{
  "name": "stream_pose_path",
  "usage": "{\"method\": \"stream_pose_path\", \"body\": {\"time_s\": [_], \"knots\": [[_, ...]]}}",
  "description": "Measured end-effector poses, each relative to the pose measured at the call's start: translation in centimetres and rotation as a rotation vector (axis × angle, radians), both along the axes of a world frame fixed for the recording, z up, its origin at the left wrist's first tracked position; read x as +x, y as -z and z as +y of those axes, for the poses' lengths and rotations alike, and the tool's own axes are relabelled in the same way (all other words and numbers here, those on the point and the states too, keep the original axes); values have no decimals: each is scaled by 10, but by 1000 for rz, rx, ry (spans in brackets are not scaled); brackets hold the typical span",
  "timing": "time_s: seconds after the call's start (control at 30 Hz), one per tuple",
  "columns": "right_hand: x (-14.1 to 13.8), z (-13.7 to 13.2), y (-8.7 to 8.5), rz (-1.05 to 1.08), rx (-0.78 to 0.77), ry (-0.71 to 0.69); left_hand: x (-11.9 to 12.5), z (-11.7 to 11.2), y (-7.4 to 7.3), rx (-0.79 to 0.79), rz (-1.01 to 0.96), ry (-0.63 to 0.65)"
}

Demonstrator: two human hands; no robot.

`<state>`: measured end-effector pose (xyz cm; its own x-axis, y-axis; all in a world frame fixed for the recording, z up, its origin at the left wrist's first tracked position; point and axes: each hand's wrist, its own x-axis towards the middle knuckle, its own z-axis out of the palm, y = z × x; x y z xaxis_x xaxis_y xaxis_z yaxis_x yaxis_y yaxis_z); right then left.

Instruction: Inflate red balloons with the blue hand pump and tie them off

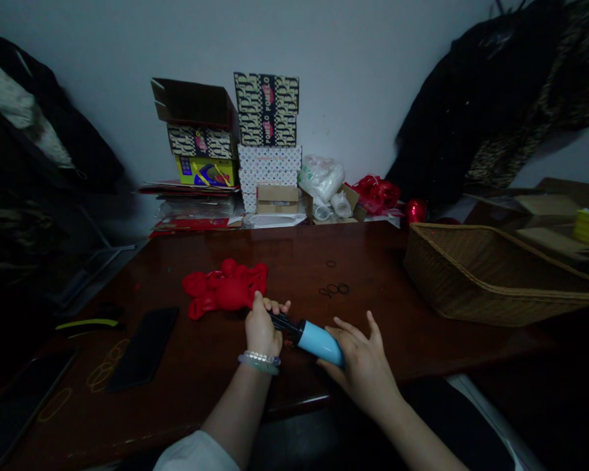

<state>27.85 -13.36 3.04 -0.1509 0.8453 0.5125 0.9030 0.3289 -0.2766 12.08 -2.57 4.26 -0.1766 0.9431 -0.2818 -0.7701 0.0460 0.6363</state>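
Head view: dark wooden table (373, 268), wicker basket (464, 304) on its right edge. Red bundle (226, 291) left of middle. Right hand (366, 366), fingers spread, at blue end of the black-and-blue tool (319, 341), can't tell if gripping. Left hand (264, 325) grasps the black end. Tool slants by near edge. Black bands (334, 288) between basket and bundle.

Our hands (264, 327) (360, 360): two
Our bracelets (259, 366): two
Blue tool (320, 343): one
Red bundle (228, 288): one
Basket (436, 281): one
Dark slabs (143, 350) (24, 402): two
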Motion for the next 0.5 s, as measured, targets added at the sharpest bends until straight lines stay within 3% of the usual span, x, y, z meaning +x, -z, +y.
{"method": "stream_pose_path", "body": {"time_s": [0.5], "knots": [[16, -3, -5, -61, -44, -18, -34, 24, -2, -74, -51, -56]]}}
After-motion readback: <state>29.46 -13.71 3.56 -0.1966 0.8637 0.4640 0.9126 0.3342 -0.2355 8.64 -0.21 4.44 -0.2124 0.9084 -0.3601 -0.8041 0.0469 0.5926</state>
